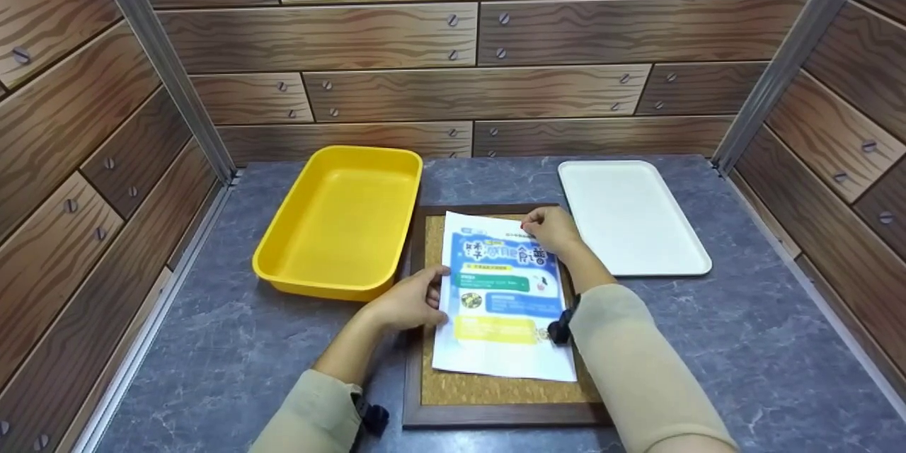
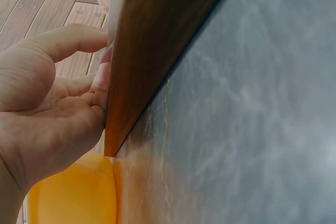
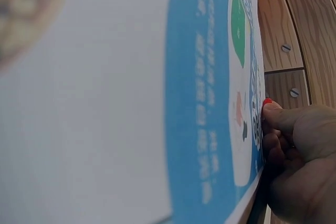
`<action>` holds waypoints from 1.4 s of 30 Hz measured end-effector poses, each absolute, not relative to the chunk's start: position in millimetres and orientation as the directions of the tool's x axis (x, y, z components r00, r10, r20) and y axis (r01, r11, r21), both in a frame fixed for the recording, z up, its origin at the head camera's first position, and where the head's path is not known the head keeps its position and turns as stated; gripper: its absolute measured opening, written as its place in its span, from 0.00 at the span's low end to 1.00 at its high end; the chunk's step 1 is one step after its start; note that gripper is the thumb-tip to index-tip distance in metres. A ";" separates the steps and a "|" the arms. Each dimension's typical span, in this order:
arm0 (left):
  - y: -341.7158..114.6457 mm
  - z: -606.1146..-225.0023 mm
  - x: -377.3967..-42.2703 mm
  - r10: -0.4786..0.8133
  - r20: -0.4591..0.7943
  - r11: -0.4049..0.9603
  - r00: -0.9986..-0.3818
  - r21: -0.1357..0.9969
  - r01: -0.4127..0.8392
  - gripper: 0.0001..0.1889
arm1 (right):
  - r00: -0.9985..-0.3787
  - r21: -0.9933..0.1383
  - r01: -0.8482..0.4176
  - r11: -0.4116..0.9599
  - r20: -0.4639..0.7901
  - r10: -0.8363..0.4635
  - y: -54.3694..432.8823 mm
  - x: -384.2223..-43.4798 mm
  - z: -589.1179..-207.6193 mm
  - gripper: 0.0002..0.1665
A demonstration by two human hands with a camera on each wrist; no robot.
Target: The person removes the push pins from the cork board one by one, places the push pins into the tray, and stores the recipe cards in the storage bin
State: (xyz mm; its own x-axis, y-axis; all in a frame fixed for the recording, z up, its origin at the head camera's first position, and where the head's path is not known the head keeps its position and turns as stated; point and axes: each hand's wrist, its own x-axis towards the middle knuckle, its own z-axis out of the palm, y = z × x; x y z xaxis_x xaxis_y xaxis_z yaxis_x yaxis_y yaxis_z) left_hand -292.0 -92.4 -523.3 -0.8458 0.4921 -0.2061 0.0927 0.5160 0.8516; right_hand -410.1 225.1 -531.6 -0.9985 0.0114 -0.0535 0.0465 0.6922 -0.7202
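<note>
A plank-patterned wall (image 1: pixel 396 95) backs the grey marbled table (image 1: pixel 212 368), where a framed cork board (image 1: pixel 495 393) lies flat in front of you. The printed sheet (image 1: pixel 506 290) rests on that board, slightly askew, with bare cork showing beyond its left and near edges. Your right grip (image 1: pixel 559 232) is pinching a small red piece (image 3: pixel 268 101), probably a pin, at the sheet's far edge, toward the board's far right corner; held there, it seems placed to bear on that end of the paper. Your left grip (image 1: pixel 407 301), thumb and forefinger spread apart, touches the sheet's edge over the board's left side, which likely keeps the paper from sliding or turning. Just left of the board sits the yellow bin (image 1: pixel 322 289), so close you can't tell whether they touch; on the board's far right side lies the white tray (image 1: pixel 633 216). Your right sleeve (image 1: pixel 651 368) and its black wrist device (image 1: pixel 561 329) cover part of the board's right side.
</note>
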 end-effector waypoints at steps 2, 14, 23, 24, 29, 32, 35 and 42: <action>-92.5 -523.4 -292.0 0.493 -0.205 0.519 -0.846 0.850 0.096 0.44 | -0.998 -0.733 0.055 0.678 -0.066 0.010 225.8 -409.8 -531.4 0.10; -92.0 -524.4 -290.9 0.485 -0.207 0.511 -0.849 0.856 0.083 0.42 | -0.996 -0.783 0.064 0.619 -0.092 -0.012 231.4 -409.4 -531.1 0.10; -92.5 -527.2 -291.0 0.483 -0.199 0.511 -0.853 0.855 0.090 0.40 | -0.996 -0.856 0.054 0.513 -0.080 -0.029 239.6 -410.8 -529.6 0.09; -92.6 -527.0 -291.1 0.484 -0.197 0.510 -0.853 0.855 0.092 0.40 | -0.996 -0.863 0.056 0.502 -0.083 -0.031 241.0 -411.1 -529.9 0.09; -92.3 -525.5 -290.5 0.488 -0.192 0.501 -0.852 0.860 0.093 0.40 | -0.996 -0.889 0.058 0.455 -0.084 -0.038 247.3 -411.3 -531.1 0.10; -91.7 -525.5 -290.2 0.485 -0.187 0.507 -0.854 0.856 0.101 0.40 | -0.996 -0.897 0.052 0.439 -0.080 -0.046 248.9 -411.0 -531.5 0.10; -90.7 -525.6 -289.4 0.480 -0.189 0.520 -0.856 0.848 0.105 0.40 | -0.996 -0.900 0.044 0.434 -0.071 -0.047 248.8 -409.5 -532.0 0.10; -88.7 -524.3 -285.6 0.480 -0.167 0.526 -0.861 0.841 0.130 0.40 | -0.999 -0.927 0.032 0.374 -0.044 -0.026 248.9 -405.5 -532.2 0.08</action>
